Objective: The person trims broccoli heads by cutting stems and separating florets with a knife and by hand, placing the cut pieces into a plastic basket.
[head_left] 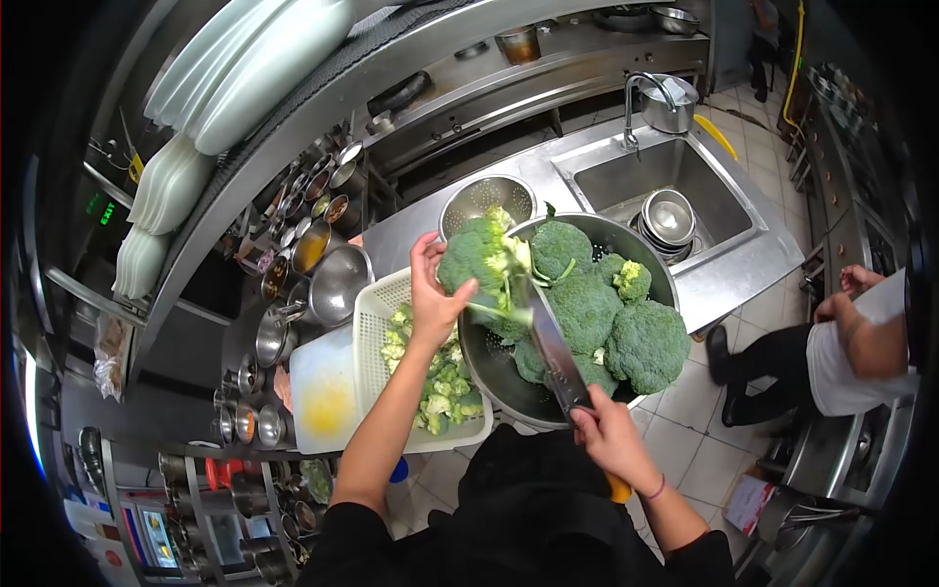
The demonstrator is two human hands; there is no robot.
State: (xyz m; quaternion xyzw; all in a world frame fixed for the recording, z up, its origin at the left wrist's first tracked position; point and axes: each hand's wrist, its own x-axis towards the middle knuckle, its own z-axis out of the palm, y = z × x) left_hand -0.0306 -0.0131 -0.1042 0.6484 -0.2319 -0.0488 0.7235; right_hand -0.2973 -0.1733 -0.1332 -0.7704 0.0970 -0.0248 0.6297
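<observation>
My left hand is closed around a head of broccoli, its cut stems turned to the right. In my right hand is a large knife with an orange handle end; its blade reaches up to the broccoli stems, and the tip area is blurred. Beneath the blade, a big metal bowl holds several whole broccoli heads. A pale plastic basket with cut florets stands to the left, under my left forearm.
A metal colander sits behind the bowl. The sink at the right contains stacked metal bowls. A stained cutting board lies left of the basket. Another person stands at the right. Plates are stacked on the upper left shelf.
</observation>
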